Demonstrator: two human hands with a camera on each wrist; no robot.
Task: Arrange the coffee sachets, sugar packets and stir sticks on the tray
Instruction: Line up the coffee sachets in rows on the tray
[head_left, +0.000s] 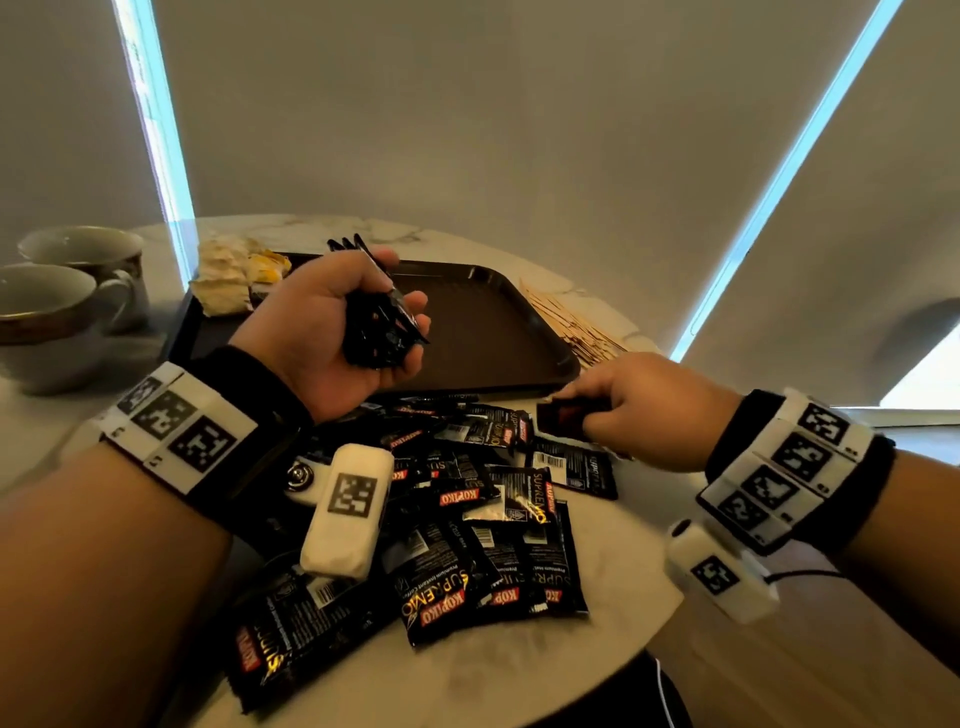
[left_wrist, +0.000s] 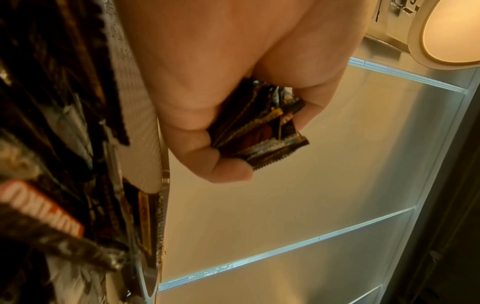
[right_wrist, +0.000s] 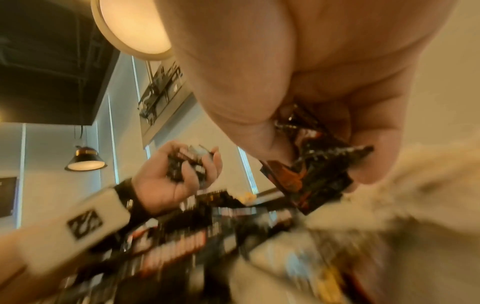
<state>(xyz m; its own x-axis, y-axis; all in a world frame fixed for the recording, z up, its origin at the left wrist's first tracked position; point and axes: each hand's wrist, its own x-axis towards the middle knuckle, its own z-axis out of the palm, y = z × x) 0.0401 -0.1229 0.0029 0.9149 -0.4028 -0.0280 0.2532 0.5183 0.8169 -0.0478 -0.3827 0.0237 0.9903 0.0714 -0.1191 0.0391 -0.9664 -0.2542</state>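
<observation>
Left hand (head_left: 332, 322) palm-up clutching bundled coffee sachets (head_left: 382, 325) over tray (head_left: 519, 332), right hand (head_left: 644, 405) pinching single sachet (head_left: 563, 418) above loose sachet pile (head_left: 467, 509)

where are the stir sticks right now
In the head view the stir sticks lie in a loose pile on the table, just off the right edge of the brown tray, beyond the right hand.
</observation>
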